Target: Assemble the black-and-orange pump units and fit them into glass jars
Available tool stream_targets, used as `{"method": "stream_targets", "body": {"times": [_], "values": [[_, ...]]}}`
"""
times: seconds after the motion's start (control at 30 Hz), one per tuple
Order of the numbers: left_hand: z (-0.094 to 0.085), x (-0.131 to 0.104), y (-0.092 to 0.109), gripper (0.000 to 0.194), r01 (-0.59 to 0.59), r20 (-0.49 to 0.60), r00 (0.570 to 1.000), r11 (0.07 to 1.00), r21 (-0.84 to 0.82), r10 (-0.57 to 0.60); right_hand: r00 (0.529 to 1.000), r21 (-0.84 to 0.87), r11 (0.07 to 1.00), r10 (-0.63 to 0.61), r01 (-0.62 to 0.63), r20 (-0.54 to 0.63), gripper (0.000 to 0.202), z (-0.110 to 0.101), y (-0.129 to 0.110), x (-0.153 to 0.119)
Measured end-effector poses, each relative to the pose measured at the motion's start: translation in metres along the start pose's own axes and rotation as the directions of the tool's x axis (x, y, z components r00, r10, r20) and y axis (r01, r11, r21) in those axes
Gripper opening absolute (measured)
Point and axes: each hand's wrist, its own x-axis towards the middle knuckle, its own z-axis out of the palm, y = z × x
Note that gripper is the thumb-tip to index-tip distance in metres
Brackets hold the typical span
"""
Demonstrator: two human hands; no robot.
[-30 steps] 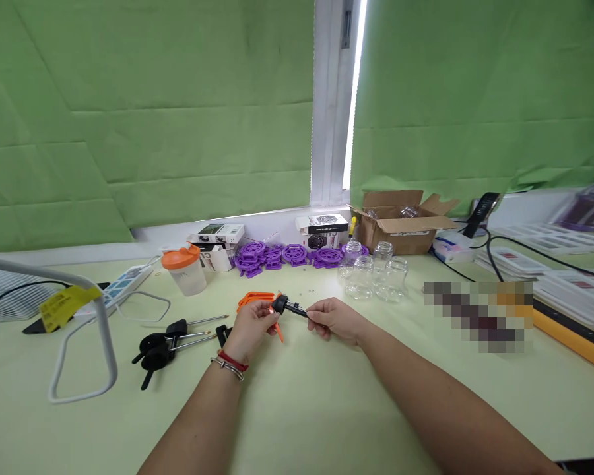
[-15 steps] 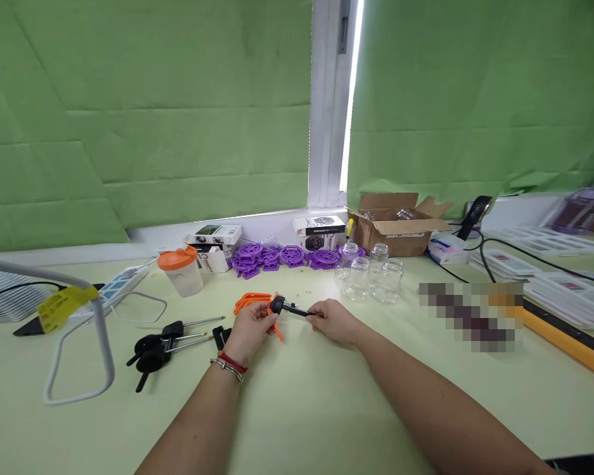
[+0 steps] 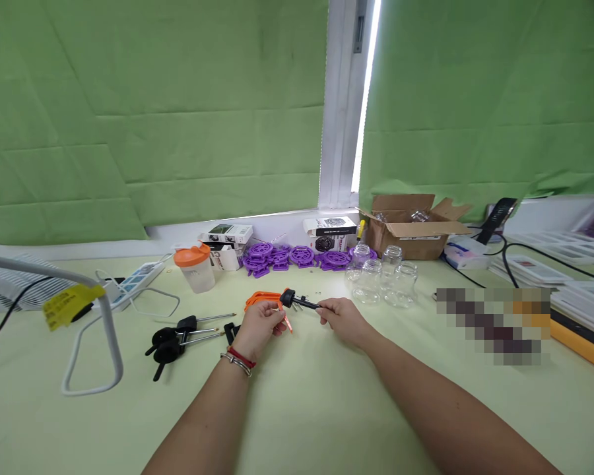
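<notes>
My right hand (image 3: 344, 318) is closed, pinching the thin end of a black plastic rod (image 3: 304, 303). The rod points left and ends in a wider rounded black head, just above the fingertips of my left hand (image 3: 258, 326). Those fingers are drawn together around a thin orange plastic piece (image 3: 289, 322), which sticks out past them; their exact grip is partly hidden. Behind my left hand lie more orange plastic parts (image 3: 262, 298). Black knobbed parts with metal rods (image 3: 171, 343) lie to the left, and a small black piece (image 3: 230, 332) is beside my left wrist.
Purple plastic wheels (image 3: 301, 256) line the back, before small boxes (image 3: 329, 227). Several glass jars (image 3: 369, 284) stand near an open cardboard box (image 3: 410, 244). An orange-lidded cup (image 3: 195, 269), a power strip (image 3: 141, 280) and a bent white metal frame (image 3: 111, 343) are on the left.
My left fingers have slipped down off the rod's black head, which now shows free above them. The orange piece has tilted. The whole view has shifted slightly left.
</notes>
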Motion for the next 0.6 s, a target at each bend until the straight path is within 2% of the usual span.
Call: {"method": "stream_targets", "body": {"times": [0.2,0.27,0.37,0.47,0.53,0.6], "values": [[0.000,-0.001,0.001,0.019,-0.022,-0.028,0.999,1.000,-0.008,0.022,1.000,0.066,0.998,-0.008,0.006,0.029,0.028,0.003,0.000,0.000],[0.000,0.000,0.003,0.021,-0.036,-0.063,0.997,0.999,-0.007,0.035,1.000,0.122,0.992,0.010,-0.013,0.027,0.030,0.004,0.000,0.000],[-0.010,0.004,0.004,0.027,-0.047,-0.166,0.985,0.999,0.003,0.047,0.998,0.179,0.982,0.055,-0.054,0.003,0.043,0.005,0.003,0.001],[-0.032,0.014,0.007,0.031,-0.025,-0.354,0.935,0.999,0.023,0.032,0.997,0.139,0.987,0.079,-0.081,0.021,0.047,0.006,0.009,0.003],[-0.053,0.024,0.009,0.032,0.037,-0.479,0.878,0.999,0.038,-0.014,0.996,0.091,0.993,0.073,-0.077,0.043,0.044,0.006,0.012,0.004],[-0.074,0.035,0.011,0.033,0.133,-0.550,0.831,0.990,0.047,-0.085,0.996,0.062,0.996,0.062,-0.066,0.056,0.043,0.006,0.014,0.005]]}}
